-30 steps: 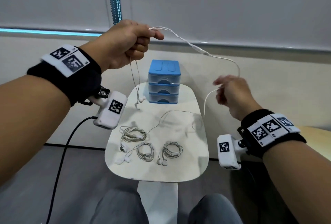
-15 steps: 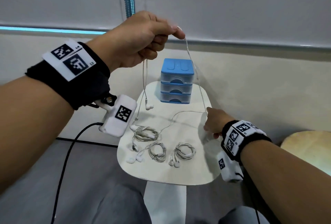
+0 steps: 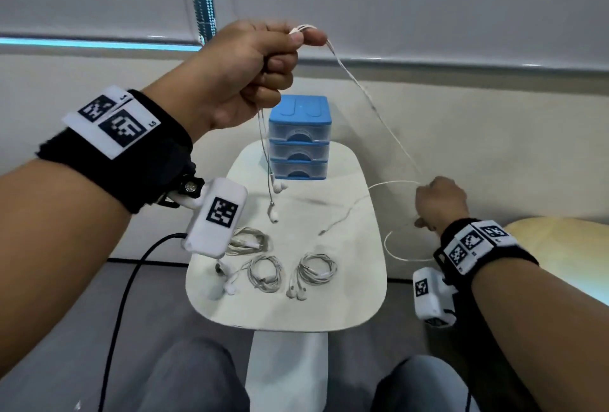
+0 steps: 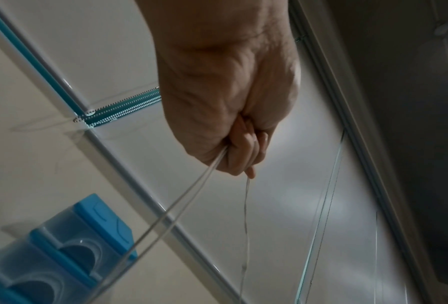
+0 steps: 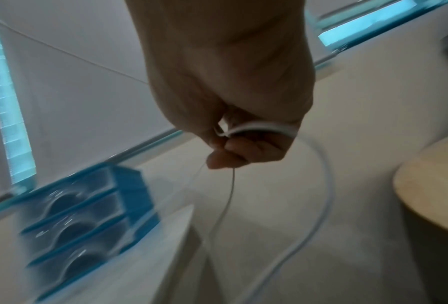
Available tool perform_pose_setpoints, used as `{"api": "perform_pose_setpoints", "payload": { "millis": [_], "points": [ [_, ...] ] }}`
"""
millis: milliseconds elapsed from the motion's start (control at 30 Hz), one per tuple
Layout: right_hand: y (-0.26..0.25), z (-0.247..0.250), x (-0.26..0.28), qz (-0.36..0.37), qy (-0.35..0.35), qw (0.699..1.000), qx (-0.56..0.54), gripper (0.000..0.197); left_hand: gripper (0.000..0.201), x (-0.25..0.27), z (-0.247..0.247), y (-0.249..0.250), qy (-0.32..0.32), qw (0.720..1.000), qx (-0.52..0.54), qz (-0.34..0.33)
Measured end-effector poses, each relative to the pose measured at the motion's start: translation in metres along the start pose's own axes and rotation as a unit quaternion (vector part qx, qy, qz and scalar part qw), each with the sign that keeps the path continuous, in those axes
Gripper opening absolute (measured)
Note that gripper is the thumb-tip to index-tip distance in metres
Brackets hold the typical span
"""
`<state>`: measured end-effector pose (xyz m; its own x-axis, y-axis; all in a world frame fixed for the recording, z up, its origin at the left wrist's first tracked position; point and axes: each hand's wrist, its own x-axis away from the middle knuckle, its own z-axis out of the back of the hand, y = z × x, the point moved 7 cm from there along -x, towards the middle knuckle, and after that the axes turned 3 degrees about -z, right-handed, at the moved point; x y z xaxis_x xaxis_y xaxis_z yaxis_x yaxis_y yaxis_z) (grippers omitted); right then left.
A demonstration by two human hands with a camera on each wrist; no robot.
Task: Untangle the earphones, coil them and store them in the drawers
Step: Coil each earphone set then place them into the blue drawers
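Observation:
My left hand (image 3: 263, 69) (image 4: 233, 131) is raised above the table and pinches a white earphone cable (image 3: 372, 105) (image 4: 245, 216). Its two earbuds (image 3: 273, 214) dangle below that hand, in front of the drawers. The cable runs down and right to my right hand (image 3: 440, 204) (image 5: 233, 144), which grips it beside the table's right edge. From there a loop (image 3: 395, 250) (image 5: 324, 185) hangs off the edge and the plug end (image 3: 324, 231) lies on the tabletop. The blue three-drawer unit (image 3: 299, 138) (image 4: 69, 246) (image 5: 87, 211) stands at the table's far end with all drawers closed.
Three coiled white earphones (image 3: 247, 242) (image 3: 265, 273) (image 3: 316, 268) lie at the front of the small white table (image 3: 290, 309). A wooden stool (image 3: 566, 247) (image 5: 435, 185) stands to the right. A black cable (image 3: 122, 306) hangs from my left wrist camera. My knees are below the table.
My right hand dropped from mid-air to the table's right edge, then shifted a little further right, drawing the cable taut. My left hand stayed raised, holding its end.

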<state>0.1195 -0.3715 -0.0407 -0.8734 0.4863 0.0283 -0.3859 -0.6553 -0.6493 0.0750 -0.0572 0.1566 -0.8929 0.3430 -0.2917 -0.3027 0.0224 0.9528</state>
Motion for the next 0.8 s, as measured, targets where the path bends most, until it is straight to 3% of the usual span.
{"api": "perform_pose_setpoints", "payload": {
  "millis": [133,300,367,467,533,633,700,800],
  "points": [
    [0.021,0.041,-0.007,-0.019,0.072,0.997,-0.024,0.027,0.029,-0.005,-0.017,-0.004,-0.02,0.999,0.038,-0.009],
    [0.038,0.032,-0.006,-0.015,-0.053,0.99,0.126,0.016,0.031,-0.011,-0.039,0.002,-0.049,0.996,0.072,-0.023],
    [0.034,0.027,0.0,0.0,-0.085,0.991,0.101,0.007,0.031,-0.012,-0.043,0.004,-0.055,0.995,0.073,-0.026],
    [0.012,0.022,0.003,0.05,-0.098,0.993,0.037,0.035,0.033,-0.011,-0.047,0.004,-0.062,0.994,0.084,-0.014],
    [-0.017,0.013,0.014,0.112,-0.149,0.982,-0.009,0.064,0.038,-0.01,-0.05,0.002,-0.074,0.992,0.107,0.003],
    [-0.079,0.021,0.05,0.218,-0.208,0.933,-0.199,0.081,0.039,-0.008,-0.056,-0.001,-0.098,0.988,0.118,0.023],
    [-0.116,0.035,0.074,0.255,-0.224,0.89,-0.304,0.067,0.039,-0.005,-0.06,-0.004,-0.115,0.986,0.113,0.036],
    [-0.145,0.041,0.104,0.279,-0.289,0.842,-0.36,0.02,0.039,0.003,-0.064,-0.01,-0.14,0.983,0.111,0.048]
  ]
}}
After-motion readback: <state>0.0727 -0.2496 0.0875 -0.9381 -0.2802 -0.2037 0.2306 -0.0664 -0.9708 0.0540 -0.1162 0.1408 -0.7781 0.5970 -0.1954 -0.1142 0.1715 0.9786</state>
